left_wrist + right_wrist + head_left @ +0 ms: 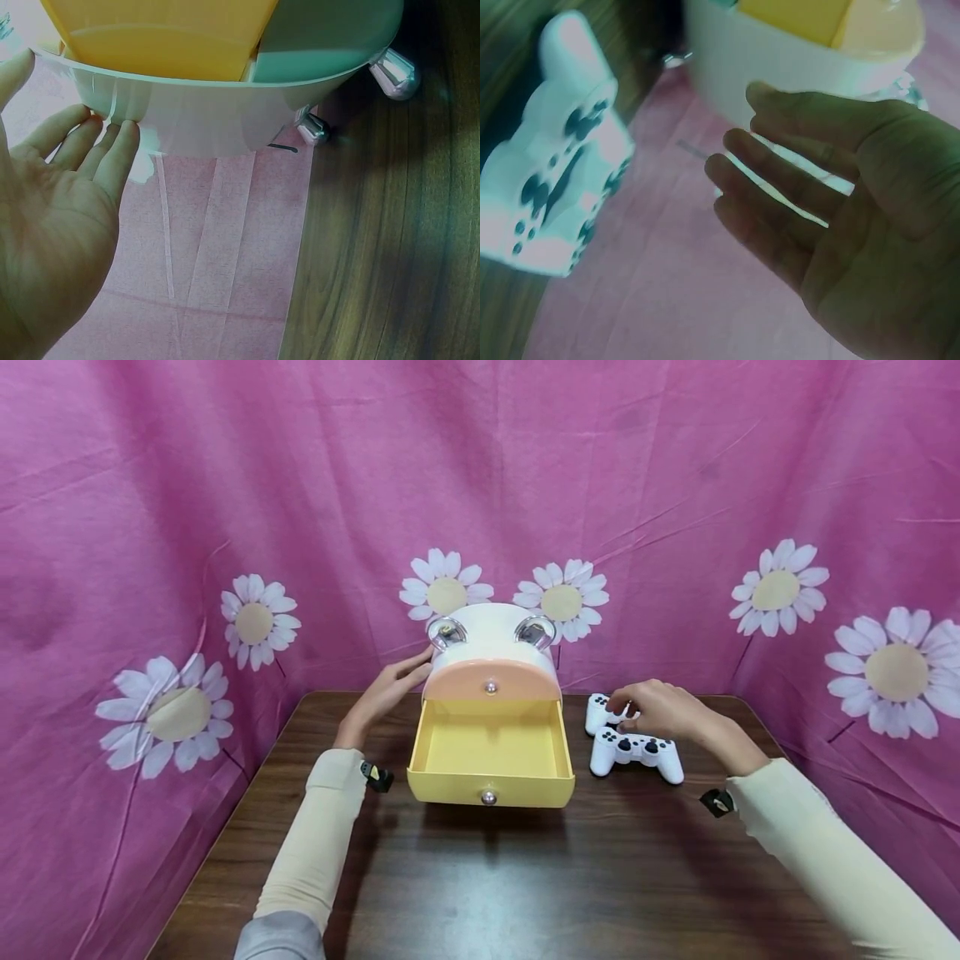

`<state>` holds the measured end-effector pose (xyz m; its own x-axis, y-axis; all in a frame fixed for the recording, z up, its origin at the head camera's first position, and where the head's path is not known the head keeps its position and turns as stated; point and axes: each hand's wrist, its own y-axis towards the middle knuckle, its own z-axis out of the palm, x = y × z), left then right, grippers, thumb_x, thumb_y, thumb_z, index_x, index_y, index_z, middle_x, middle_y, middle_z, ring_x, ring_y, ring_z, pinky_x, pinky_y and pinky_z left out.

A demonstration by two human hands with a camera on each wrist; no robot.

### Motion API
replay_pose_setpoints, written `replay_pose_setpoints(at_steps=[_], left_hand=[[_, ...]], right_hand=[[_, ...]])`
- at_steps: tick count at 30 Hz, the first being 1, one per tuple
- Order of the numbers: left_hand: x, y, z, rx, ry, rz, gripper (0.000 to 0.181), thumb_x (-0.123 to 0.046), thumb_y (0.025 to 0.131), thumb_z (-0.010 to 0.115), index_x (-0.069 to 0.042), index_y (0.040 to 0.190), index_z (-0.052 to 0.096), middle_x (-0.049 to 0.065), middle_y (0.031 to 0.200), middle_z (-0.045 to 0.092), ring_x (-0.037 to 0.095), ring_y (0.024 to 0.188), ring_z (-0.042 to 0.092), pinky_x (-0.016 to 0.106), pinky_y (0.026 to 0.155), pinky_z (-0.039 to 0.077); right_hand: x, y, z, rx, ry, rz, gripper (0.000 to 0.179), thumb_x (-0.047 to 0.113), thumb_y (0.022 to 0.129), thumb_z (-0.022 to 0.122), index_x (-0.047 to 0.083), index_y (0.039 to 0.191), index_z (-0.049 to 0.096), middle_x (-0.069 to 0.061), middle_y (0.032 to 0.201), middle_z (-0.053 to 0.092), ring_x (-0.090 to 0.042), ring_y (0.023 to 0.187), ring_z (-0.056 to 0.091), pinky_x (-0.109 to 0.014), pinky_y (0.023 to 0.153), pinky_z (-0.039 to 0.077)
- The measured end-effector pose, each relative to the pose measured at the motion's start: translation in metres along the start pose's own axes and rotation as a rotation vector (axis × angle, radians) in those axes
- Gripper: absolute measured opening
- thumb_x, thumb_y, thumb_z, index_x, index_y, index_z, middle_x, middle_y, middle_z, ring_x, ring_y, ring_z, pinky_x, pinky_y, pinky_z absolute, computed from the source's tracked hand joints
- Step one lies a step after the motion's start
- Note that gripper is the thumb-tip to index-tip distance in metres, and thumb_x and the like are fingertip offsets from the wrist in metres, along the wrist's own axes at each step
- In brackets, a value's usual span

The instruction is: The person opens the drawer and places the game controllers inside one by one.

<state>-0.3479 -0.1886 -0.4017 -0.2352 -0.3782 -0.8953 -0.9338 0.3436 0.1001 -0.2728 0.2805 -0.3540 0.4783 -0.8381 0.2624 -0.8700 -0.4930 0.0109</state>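
A white drawer unit point(491, 633) with two shiny silver knob-like parts on top stands at the table's middle. Its yellow drawer point(446, 788) is pulled out, and no object shows inside. Above it, the peach drawer point(461, 679) is closed. My left hand point(384, 695) rests its outstretched fingers against the unit's left side. On the right, my right hand point(666, 708) hovers over two white game controllers, fingers loosely bent and holding nothing. The front controller point(637, 748) lies nearest me; the rear controller point(597, 717) is partly hidden behind it and the hand.
The brown wooden table point(480, 893) carries the unit and controllers. Pink cloth point(480, 468) printed with white daisies hangs behind and at both sides. Beneath the yellow drawer, a green drawer point(322, 45) shows in the left wrist view, near silver feet point(396, 73).
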Motion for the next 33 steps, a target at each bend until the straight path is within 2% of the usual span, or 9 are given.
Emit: replay_pose_setpoints(at_steps=[3, 7, 12, 18, 26, 33], left_hand=[[-0.001, 0.0, 0.0, 0.001, -0.002, -0.002, 0.059, -0.051, 0.109, 0.057, -0.036, 0.164, 0.041, -0.012, 0.172, 0.036, 0.02, 0.164, 0.023, 0.054, 0.136, 0.019], [0.001, 0.0, 0.0, -0.008, 0.012, 0.006, 0.06, -0.056, 0.107, 0.057, -0.037, 0.163, 0.043, -0.012, 0.171, 0.039, 0.02, 0.163, 0.026, 0.054, 0.135, 0.022], [0.004, 0.001, 0.001, -0.009, 0.015, 0.031, 0.062, -0.057, 0.107, 0.057, -0.035, 0.163, 0.044, -0.009, 0.171, 0.04, 0.021, 0.163, 0.028, 0.053, 0.135, 0.023], [0.005, 0.001, 0.001, -0.01, 0.011, 0.038, 0.062, -0.056, 0.107, 0.058, -0.032, 0.163, 0.045, -0.008, 0.171, 0.04, 0.021, 0.163, 0.027, 0.052, 0.135, 0.023], [0.004, 0.002, 0.001, -0.011, 0.013, 0.041, 0.061, -0.055, 0.107, 0.058, -0.033, 0.163, 0.045, -0.01, 0.17, 0.04, 0.019, 0.163, 0.027, 0.052, 0.135, 0.023], [0.004, 0.001, 0.001, -0.015, 0.022, 0.048, 0.061, -0.055, 0.107, 0.057, -0.033, 0.163, 0.045, -0.01, 0.17, 0.04, 0.019, 0.163, 0.028, 0.052, 0.135, 0.024]], right_hand=[[-0.01, 0.003, 0.004, 0.069, 0.014, 0.009, 0.033, 0.012, 0.087, 0.084, 0.007, 0.12, 0.077, -0.012, 0.117, 0.079, -0.037, 0.112, 0.073, -0.056, 0.092, 0.062], [-0.023, 0.009, 0.011, 0.135, 0.022, 0.004, 0.043, 0.012, 0.085, 0.087, 0.003, 0.125, 0.074, -0.018, 0.124, 0.076, -0.042, 0.118, 0.07, -0.061, 0.099, 0.058], [-0.038, 0.016, 0.022, 0.193, 0.029, -0.018, 0.047, 0.009, 0.081, 0.087, 0.0, 0.125, 0.073, -0.024, 0.126, 0.074, -0.041, 0.116, 0.07, -0.057, 0.095, 0.06], [-0.053, 0.021, 0.035, 0.234, 0.014, -0.028, 0.053, 0.005, 0.074, 0.087, -0.006, 0.123, 0.07, -0.024, 0.12, 0.075, -0.036, 0.109, 0.069, -0.05, 0.093, 0.059], [-0.062, 0.021, 0.046, 0.284, 0.038, 0.027, 0.057, 0.004, 0.074, 0.087, -0.01, 0.126, 0.066, -0.025, 0.119, 0.073, -0.035, 0.108, 0.067, -0.048, 0.095, 0.059], [-0.068, 0.019, 0.056, 0.292, 0.039, 0.046, 0.059, 0.002, 0.068, 0.086, -0.006, 0.123, 0.067, -0.019, 0.113, 0.072, -0.028, 0.101, 0.063, -0.041, 0.09, 0.056]])
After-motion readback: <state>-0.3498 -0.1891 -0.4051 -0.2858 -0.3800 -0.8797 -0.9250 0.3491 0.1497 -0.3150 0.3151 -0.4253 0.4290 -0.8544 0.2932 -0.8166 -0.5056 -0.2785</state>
